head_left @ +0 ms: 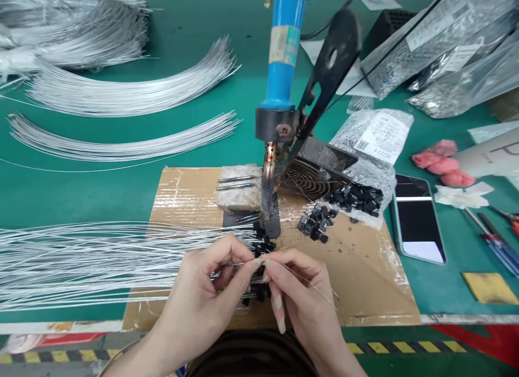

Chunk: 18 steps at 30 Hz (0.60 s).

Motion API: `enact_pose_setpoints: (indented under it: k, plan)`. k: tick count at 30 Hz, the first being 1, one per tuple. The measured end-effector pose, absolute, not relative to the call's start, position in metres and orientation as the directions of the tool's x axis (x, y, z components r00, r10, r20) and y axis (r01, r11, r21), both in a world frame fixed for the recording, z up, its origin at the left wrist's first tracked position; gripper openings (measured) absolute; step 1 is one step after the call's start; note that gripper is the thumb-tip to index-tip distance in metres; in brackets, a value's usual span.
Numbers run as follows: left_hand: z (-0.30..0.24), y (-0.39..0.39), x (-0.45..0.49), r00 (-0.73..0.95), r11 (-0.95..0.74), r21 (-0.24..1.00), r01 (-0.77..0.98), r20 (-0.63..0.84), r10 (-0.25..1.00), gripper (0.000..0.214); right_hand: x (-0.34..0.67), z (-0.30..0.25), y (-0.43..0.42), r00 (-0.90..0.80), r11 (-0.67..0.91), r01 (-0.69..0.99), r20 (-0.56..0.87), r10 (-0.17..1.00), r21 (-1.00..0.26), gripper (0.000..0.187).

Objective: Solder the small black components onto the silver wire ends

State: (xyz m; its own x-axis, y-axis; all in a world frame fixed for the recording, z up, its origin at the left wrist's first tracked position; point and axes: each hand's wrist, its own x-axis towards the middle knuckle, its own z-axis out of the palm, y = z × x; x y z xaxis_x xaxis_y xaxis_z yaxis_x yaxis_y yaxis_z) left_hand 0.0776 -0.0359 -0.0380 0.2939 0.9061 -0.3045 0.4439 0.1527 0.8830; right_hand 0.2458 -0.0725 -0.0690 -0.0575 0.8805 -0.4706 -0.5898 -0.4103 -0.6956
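Thin wire pinched between both grips, below the soldering iron

We find the thin wire [310, 284] at the meeting fingertips of both hands, over the cardboard [365, 280]; its loose end slants rightward past the right grip. Left grip [211, 293]: thumb and forefinger closed together on the wire. Right grip [306, 290]: likewise clamped on it, thumb against forefinger, lower fingers curled apart. What lies exactly between the tips we cannot tell. Just beyond, black connectors [263, 246] cluster at the ends of the white wires [101, 258], which run left across the table [121, 193]. The soldering iron [267, 188] points down beside the connectors; loose black pieces [316, 221] lie to its right.
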Motion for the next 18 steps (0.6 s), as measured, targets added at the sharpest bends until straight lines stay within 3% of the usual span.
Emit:
enact_pose_setpoints:
  k: [9, 18]
  plan:
    - [-0.0365, -0.0335, 0.0788, 0.314, 0.196, 0.904, 0.381, -0.326, 0.892, 0.028, 0.2490, -0.0749, -0.0671, -0.169, -0.452, -0.657, -0.467, 0.868, -0.603, 0.023]
    - [-0.0362, -0.0340, 0.0816, 0.270, 0.175, 0.905, 0.387, -0.293, 0.918, 0.024, 0.2459, -0.0766, -0.0682, -0.154, -0.441, -0.679, -0.474, 0.867, -0.587, 0.022]
